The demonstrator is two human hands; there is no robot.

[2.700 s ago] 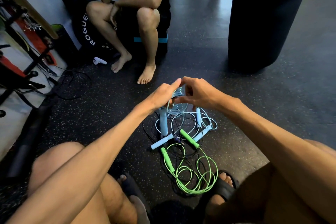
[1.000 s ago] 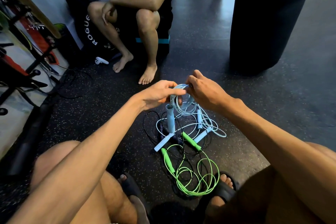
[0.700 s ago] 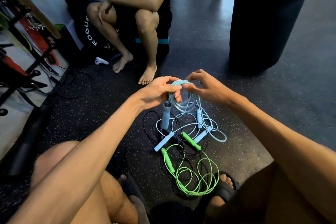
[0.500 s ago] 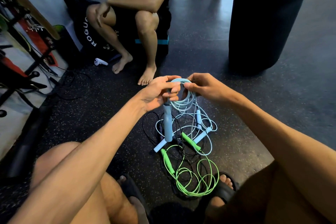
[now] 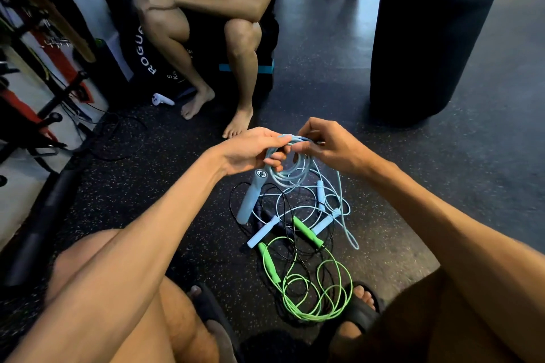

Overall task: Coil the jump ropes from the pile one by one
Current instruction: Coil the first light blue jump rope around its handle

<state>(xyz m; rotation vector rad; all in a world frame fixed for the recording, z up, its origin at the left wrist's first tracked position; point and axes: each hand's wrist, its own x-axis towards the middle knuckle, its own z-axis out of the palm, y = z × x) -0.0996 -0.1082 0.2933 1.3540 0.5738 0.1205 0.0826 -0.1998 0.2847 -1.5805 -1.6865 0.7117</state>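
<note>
My left hand (image 5: 250,150) grips a small coil of light blue jump rope (image 5: 290,169) held above the floor. One light blue handle (image 5: 250,200) dangles below that hand. My right hand (image 5: 330,144) pinches the same rope at the coil's top right, and a loose strand trails down to the floor (image 5: 343,215). Under my hands lies the pile: a bright green rope (image 5: 312,289) with green handles, another pale blue rope with pale handles (image 5: 262,231), and a thin black rope (image 5: 236,203) tangled among them.
A seated barefoot person (image 5: 233,47) faces me just beyond the pile. A black punching bag (image 5: 427,38) stands at the right. Racks and gear (image 5: 35,91) line the left wall, with a black roller (image 5: 44,215) on the floor. My sandalled feet (image 5: 359,303) flank the green rope.
Both hands have kept winding the blue rope into loops. The coil has grown, the hanging handle has swung leftward, and more loose strand has lifted off the pile.
</note>
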